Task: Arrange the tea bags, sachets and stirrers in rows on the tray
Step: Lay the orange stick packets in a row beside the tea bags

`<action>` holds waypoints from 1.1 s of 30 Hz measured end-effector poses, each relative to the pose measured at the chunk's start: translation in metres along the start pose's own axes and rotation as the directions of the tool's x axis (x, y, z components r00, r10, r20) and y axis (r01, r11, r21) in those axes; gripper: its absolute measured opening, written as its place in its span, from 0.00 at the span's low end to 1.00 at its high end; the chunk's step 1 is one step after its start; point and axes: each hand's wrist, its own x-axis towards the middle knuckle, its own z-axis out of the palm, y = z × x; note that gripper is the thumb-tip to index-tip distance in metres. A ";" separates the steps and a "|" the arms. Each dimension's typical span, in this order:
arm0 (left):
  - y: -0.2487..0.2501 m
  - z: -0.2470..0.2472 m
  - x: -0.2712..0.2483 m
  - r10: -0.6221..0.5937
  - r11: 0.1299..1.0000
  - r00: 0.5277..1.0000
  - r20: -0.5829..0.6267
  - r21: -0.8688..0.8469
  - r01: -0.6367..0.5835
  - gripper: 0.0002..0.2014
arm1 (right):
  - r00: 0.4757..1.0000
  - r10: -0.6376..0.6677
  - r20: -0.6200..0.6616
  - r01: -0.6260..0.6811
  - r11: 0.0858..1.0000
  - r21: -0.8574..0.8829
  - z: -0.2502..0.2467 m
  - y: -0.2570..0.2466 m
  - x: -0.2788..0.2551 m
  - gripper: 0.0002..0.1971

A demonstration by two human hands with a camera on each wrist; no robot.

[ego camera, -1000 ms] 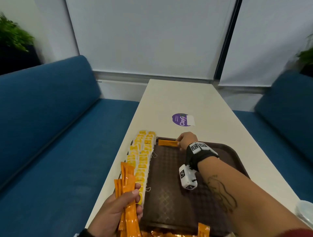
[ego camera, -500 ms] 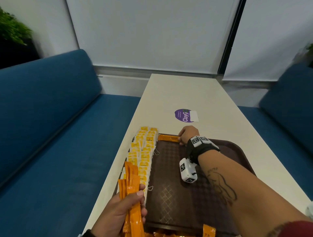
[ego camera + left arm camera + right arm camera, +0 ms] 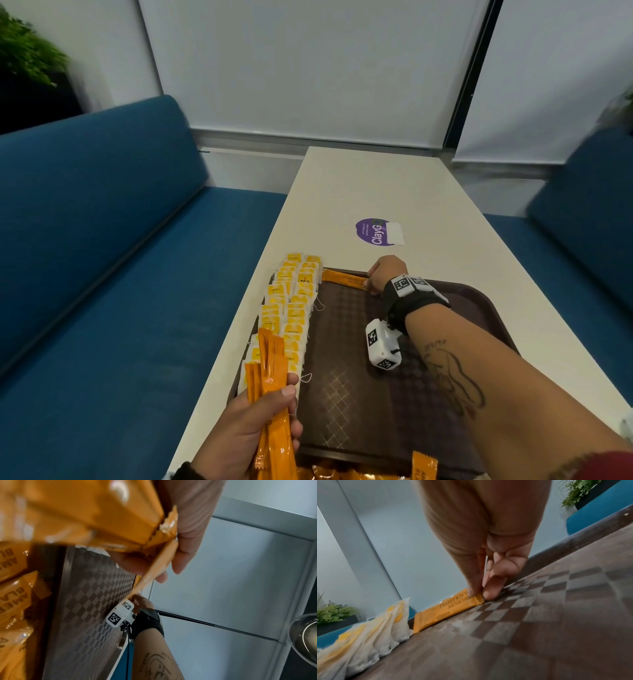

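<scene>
A brown patterned tray (image 3: 476, 298) lies on the white table. Two rows of yellow-tagged tea bags (image 3: 291, 308) (image 3: 373, 631) run along its left side. One orange coffee sachet (image 3: 344, 279) (image 3: 447, 611) lies along the tray's far rim; my right hand (image 3: 371, 282) (image 3: 480, 595) pinches its right end between thumb and fingertips. My left hand (image 3: 253, 428) at the near left grips a bundle of orange sachets (image 3: 270, 387) (image 3: 96, 520), held upright above the tray's near left corner.
More orange sachets (image 3: 370, 471) (image 3: 15, 601) lie loose in front of the tray's near rim. A purple sticker (image 3: 376, 232) sits on the white table (image 3: 394, 185) beyond the tray. Blue benches (image 3: 102, 274) flank both sides. A glass rim (image 3: 303, 635) shows at the right.
My right hand has slid the single sachet a little toward the tray's far rim and still pinches it. The left hand keeps its bundle, nearly unmoved.
</scene>
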 end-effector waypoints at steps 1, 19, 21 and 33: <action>0.000 0.000 0.000 0.000 1.000 1.000 -0.004 -0.002 0.000 0.07 | 1.000 -0.004 -0.012 0.003 1.000 -0.018 0.000 -0.001 -0.001 0.15; 0.014 0.014 0.012 0.194 0.979 0.974 -0.120 0.082 -0.185 0.09 | 0.963 -0.267 -0.049 0.231 0.709 0.666 -0.052 0.001 -0.071 0.04; 0.019 0.021 0.020 0.278 0.952 0.949 -0.149 0.177 -0.251 0.08 | 0.892 -0.447 0.072 0.293 0.692 0.660 -0.053 -0.007 -0.097 0.04; 0.014 0.038 0.029 0.357 0.925 0.927 -0.117 0.180 -0.334 0.06 | 0.687 -0.623 0.373 0.228 0.673 0.704 -0.032 -0.017 -0.175 0.11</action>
